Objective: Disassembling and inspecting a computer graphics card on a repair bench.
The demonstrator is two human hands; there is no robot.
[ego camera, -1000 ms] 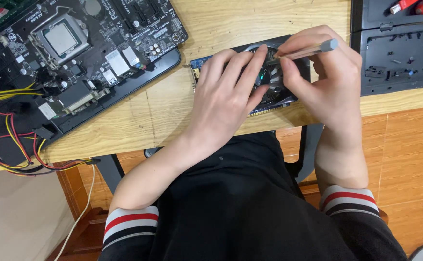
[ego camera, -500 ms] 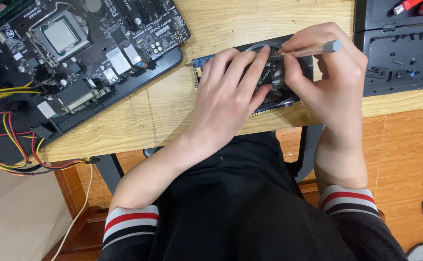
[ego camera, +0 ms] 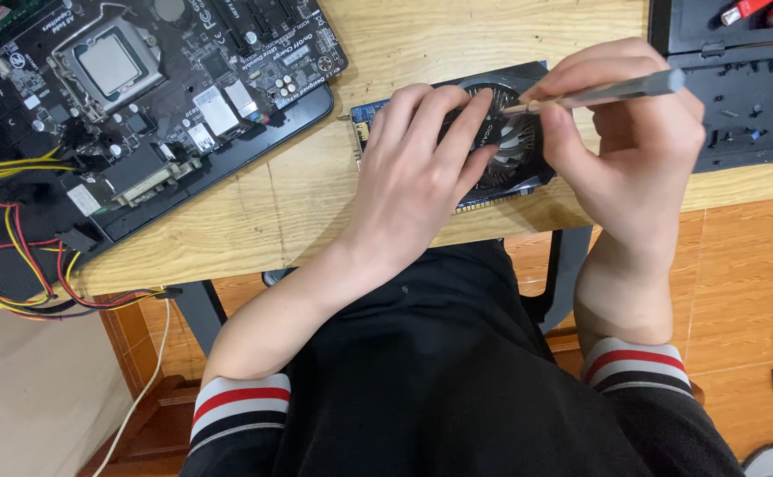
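Both hands are engaged at the near edge of the wooden desk (ego camera: 298, 190). The left hand (ego camera: 417, 177) is laid flat and spread over the graphics card (ego camera: 492, 168), fingers extended across the fan shroud, so that the card is pinned to the desk; nothing is gripped in it. The right hand (ego camera: 638, 155) is closed on a slim grey precision screwdriver (ego camera: 607, 90), held between thumb and fingertips, with the shaft nearly level and the tip brought to the upper part of the fan area, just beside the left fingertips.

The graphics card is positioned flat, fan side up, at the desk's front edge, between the two hands. Its shroud and fan are seen in place, and no loose screws or removed parts are visible beside it. Work on the card is therefore judged to be at an early stage: the cooler is not yet separated. Whether the tip is seated in a screw cannot be determined, since the contact point is covered by the fingers.

A bare motherboard (ego camera: 139, 79) with coloured wiring (ego camera: 11, 238) is placed to the left, well apart. A black tool case (ego camera: 740, 97) is set open to the right.
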